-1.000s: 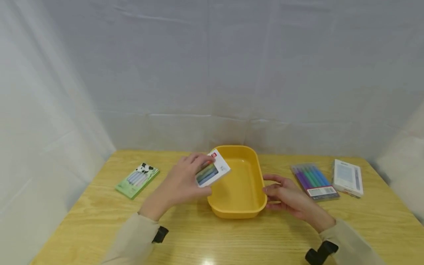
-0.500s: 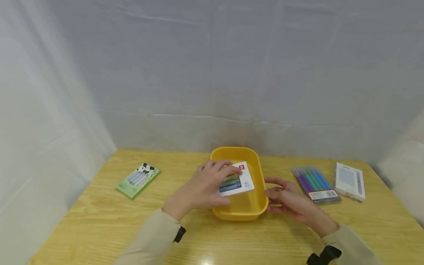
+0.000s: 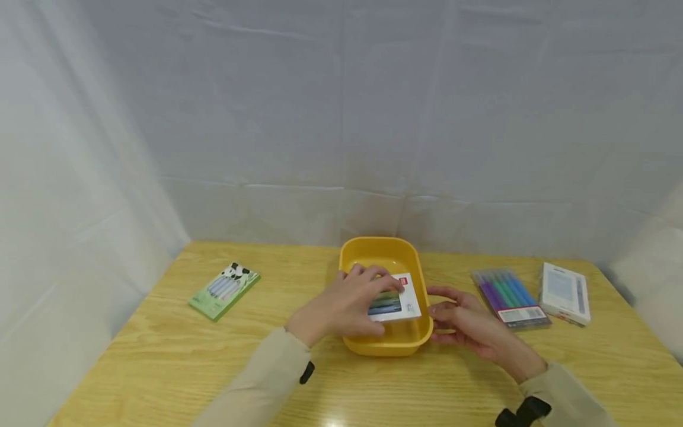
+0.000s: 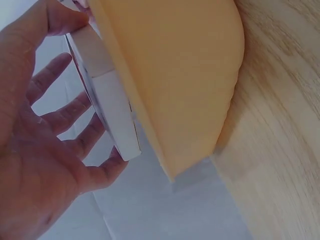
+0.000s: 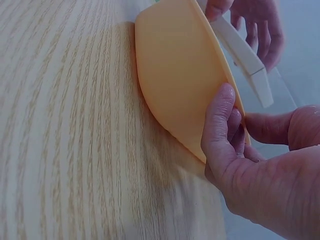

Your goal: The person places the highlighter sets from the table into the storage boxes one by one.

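Note:
My left hand (image 3: pixel 347 303) grips a flat white box (image 3: pixel 409 299) with a window showing coloured sticks, over the opening of the yellow plastic bin (image 3: pixel 381 349). In the left wrist view the thumb is on one edge of the box (image 4: pixel 117 110) and the fingertips reach the opposite side, above the bin's rim. My right hand (image 3: pixel 475 326) holds the bin's right side. In the right wrist view the thumb lies at the rim and the fingers press the outer wall (image 5: pixel 175 70). Part of the box's window is hidden under the left fingers.
A green panda box (image 3: pixel 224 292) lies on the wooden table (image 3: pixel 160 356) at the left. To the right are a clear pack of purple, green and blue pens (image 3: pixel 509 296) and a white box (image 3: pixel 564 293). A pale curtain (image 3: pixel 373 118) hangs behind the table.
My left hand has carried the white box to the right, from the bin's left rim to over its inside, and lowered it. The right hand stays at the bin's right side.

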### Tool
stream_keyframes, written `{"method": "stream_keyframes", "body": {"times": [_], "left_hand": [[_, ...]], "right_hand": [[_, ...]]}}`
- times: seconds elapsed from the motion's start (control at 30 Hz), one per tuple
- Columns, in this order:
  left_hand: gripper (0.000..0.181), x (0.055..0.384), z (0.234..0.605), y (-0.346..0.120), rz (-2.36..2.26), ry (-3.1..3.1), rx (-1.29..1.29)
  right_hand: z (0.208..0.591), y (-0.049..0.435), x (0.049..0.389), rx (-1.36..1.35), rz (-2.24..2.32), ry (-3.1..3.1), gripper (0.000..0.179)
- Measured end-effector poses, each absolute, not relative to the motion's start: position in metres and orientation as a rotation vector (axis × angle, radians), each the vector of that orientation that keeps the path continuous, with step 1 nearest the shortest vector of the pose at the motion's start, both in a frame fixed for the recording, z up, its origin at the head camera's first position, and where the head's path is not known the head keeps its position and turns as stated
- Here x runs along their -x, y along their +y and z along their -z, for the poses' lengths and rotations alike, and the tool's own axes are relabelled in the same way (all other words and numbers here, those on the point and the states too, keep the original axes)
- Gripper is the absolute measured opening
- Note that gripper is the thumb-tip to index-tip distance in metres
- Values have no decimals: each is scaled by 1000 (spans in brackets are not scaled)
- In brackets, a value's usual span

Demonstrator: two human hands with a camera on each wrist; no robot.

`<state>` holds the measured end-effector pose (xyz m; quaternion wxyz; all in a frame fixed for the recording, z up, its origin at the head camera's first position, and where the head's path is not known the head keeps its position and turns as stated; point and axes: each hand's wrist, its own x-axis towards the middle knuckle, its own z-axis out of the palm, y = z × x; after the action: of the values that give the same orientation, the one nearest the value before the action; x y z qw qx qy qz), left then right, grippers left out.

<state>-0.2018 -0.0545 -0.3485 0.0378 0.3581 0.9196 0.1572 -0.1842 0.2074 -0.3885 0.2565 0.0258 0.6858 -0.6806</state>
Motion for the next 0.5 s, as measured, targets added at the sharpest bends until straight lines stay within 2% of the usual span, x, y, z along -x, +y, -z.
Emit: {"method": "stream_keyframes", "body": {"times": [0.5], "left_hand": [[63, 212, 365, -44, -384, 2741, -1037]], "right_hand": [[389, 208, 184, -65, 1849, 1842, 65]]}}
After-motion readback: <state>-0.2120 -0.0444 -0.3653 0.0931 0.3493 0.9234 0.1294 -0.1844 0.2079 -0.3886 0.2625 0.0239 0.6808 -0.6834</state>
